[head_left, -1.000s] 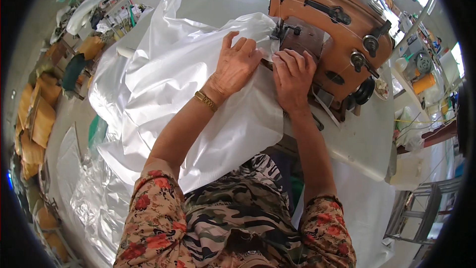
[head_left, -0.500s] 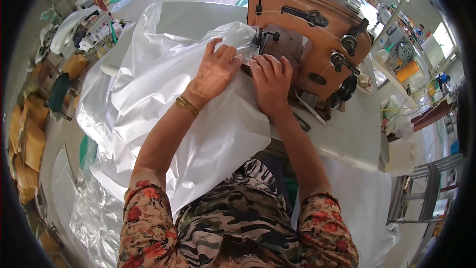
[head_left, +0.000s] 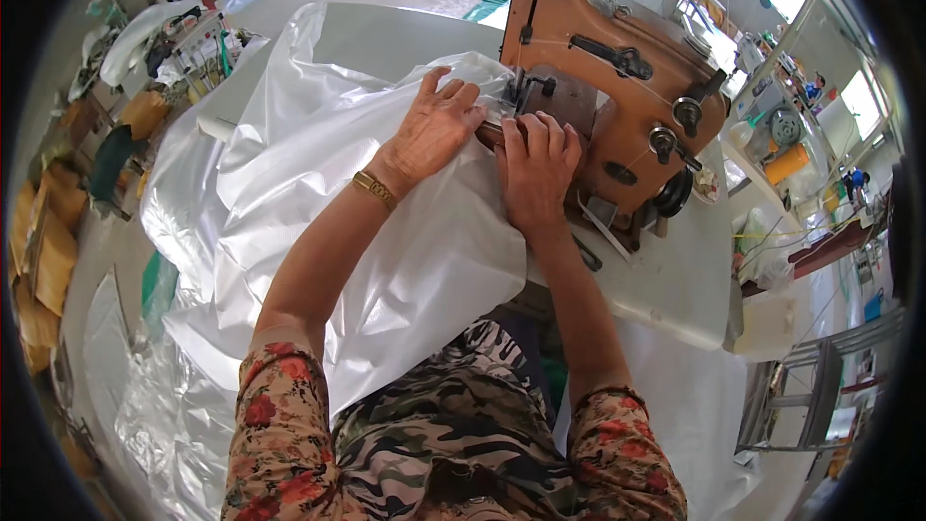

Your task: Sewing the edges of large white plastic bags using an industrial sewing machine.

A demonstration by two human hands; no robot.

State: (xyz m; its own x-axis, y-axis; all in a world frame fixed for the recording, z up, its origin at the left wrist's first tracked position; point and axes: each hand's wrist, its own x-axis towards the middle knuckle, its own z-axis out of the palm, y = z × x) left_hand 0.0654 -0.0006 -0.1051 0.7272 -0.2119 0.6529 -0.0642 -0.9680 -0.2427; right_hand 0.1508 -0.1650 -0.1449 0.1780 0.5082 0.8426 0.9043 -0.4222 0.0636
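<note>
A large sheet of glossy white plastic [head_left: 318,193] lies in loose folds over the table, and one edge reaches the presser foot of an orange-brown sewing machine [head_left: 608,58]. My left hand [head_left: 434,133] rests on the sheet just left of the foot. Its thumb and forefinger are pinched on the material near the edge, while the other fingers curl above. Close beside it, my right hand [head_left: 540,169] is bent over the sheet's edge in front of the machine bed, its fingers curled at the dark plate. The right fingertips' contact with the sheet is partly hidden.
The pale tabletop [head_left: 666,280] carries the machine and extends to its right. More clear plastic [head_left: 174,415] hangs at the lower left. Brown bundles [head_left: 58,241] stand along the left, and a metal frame [head_left: 820,386] stands at the lower right.
The view has shifted slightly, so the machine sits a little farther right and lower. My right fingers have drawn slightly apart from my left hand. Both hands remain by the presser foot.
</note>
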